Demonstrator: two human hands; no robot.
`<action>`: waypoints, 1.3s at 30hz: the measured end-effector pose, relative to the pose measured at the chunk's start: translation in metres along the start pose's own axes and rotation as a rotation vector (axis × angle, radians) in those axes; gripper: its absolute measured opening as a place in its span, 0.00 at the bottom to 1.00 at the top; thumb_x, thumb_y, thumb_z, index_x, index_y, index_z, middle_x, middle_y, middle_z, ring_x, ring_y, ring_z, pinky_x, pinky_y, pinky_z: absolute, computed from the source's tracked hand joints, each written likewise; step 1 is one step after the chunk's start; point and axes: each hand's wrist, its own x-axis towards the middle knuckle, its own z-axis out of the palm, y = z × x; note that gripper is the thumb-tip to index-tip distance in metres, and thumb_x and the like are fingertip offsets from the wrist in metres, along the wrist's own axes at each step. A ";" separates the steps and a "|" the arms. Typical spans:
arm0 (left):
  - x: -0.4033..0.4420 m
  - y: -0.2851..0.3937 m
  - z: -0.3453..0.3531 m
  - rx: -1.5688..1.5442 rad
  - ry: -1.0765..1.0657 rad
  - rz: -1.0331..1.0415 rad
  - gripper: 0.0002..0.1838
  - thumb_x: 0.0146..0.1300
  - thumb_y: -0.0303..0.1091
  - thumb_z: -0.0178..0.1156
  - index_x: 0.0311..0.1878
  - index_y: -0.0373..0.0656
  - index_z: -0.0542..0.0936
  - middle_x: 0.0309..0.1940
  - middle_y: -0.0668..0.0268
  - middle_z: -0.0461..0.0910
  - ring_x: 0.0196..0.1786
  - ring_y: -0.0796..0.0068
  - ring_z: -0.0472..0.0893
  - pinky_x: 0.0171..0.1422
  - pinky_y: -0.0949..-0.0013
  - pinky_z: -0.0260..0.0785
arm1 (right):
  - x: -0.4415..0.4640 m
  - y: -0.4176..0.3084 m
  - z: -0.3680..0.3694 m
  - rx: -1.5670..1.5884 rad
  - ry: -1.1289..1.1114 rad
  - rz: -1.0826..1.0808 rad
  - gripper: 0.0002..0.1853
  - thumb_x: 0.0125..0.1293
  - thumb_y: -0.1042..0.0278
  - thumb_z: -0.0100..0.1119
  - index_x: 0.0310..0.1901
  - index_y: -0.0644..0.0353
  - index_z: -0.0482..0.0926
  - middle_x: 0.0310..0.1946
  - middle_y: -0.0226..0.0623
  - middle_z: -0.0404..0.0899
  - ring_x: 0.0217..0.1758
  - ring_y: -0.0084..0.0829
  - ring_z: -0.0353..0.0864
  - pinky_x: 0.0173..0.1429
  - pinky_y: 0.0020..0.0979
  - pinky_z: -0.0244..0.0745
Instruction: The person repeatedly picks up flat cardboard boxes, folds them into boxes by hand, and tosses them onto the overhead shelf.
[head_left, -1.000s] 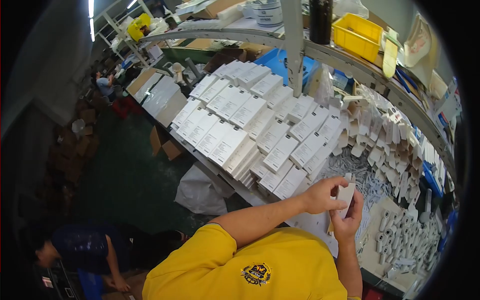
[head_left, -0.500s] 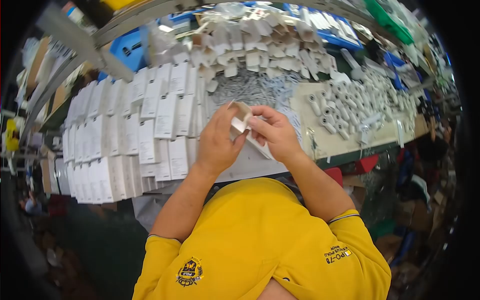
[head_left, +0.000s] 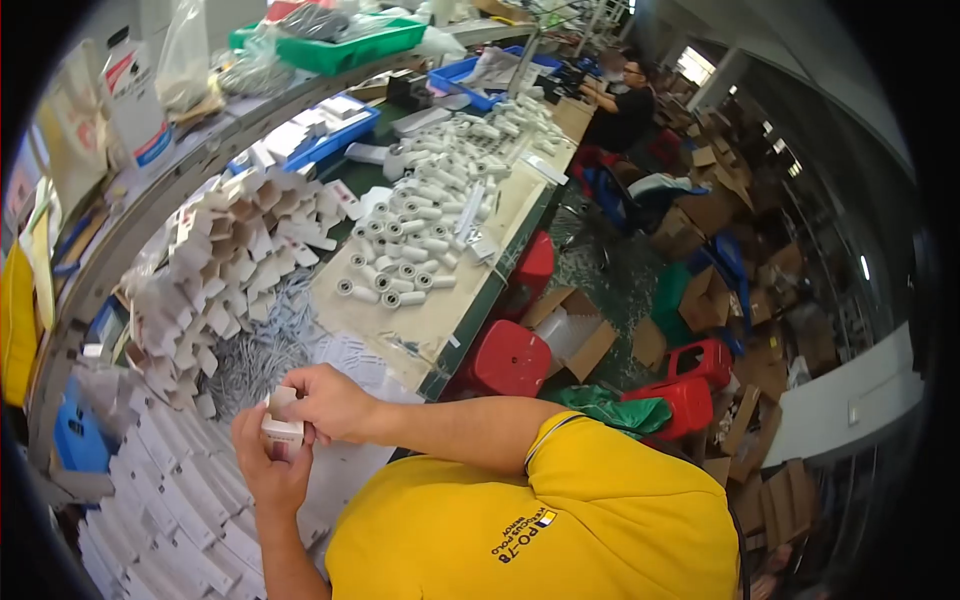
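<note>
The view has swung right: the stacks slide to the lower left, while the red stools (mere slivers half a second ago), the green tray and a co-worker come plainly into sight. The box now shows a printed face; the right hand, wrapped around it a second ago, is at its open end, the left hand now lower.

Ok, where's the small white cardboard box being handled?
Head view, lower left: the box is in the left hand, right hand at its open end, below thin grey strips.
</note>
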 end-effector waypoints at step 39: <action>-0.014 -0.008 0.027 0.082 -0.082 -0.189 0.42 0.48 0.21 0.74 0.69 0.41 0.67 0.57 0.56 0.81 0.46 0.59 0.84 0.49 0.62 0.79 | -0.014 0.000 -0.007 -0.050 0.124 0.036 0.07 0.66 0.79 0.69 0.44 0.69 0.83 0.32 0.38 0.83 0.22 0.21 0.77 0.25 0.20 0.75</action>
